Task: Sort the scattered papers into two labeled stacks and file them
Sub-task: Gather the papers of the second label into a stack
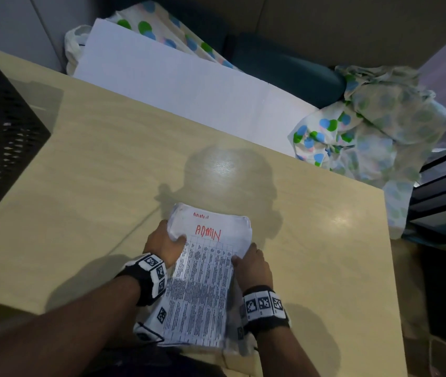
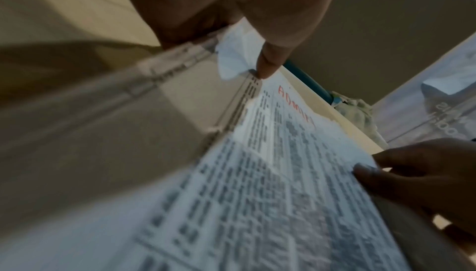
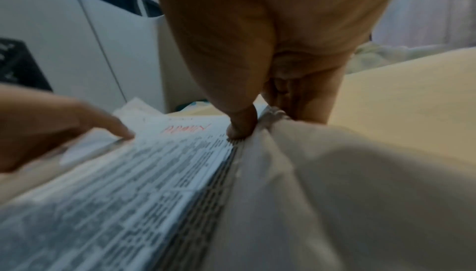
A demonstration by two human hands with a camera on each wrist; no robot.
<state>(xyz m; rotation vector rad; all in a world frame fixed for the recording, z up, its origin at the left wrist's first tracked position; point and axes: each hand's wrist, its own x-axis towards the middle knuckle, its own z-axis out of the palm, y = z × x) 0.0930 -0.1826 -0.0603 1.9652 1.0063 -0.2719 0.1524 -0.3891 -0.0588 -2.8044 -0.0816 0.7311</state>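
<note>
A stack of printed table sheets (image 1: 205, 273) with "ADMIN" written in red on top lies tilted at the near edge of the table (image 1: 102, 170). My left hand (image 1: 174, 240) pinches its left edge, thumb on top, and crumples the corner of a sheet. My right hand (image 1: 243, 258) pinches the right edge, thumb on top. The left wrist view shows the papers (image 2: 270, 194), my left thumb (image 2: 268, 66) and my right hand (image 2: 412, 177). In the right wrist view the papers (image 3: 128, 184) sit against a clear plastic sleeve (image 3: 296, 194) beside my right thumb (image 3: 242, 127).
A black mesh basket (image 1: 1, 137) stands at the table's left. Beyond the far edge lean a white board (image 1: 189, 85) and a polka-dot cloth (image 1: 357, 131). Dark shelving (image 1: 445, 186) is at the right.
</note>
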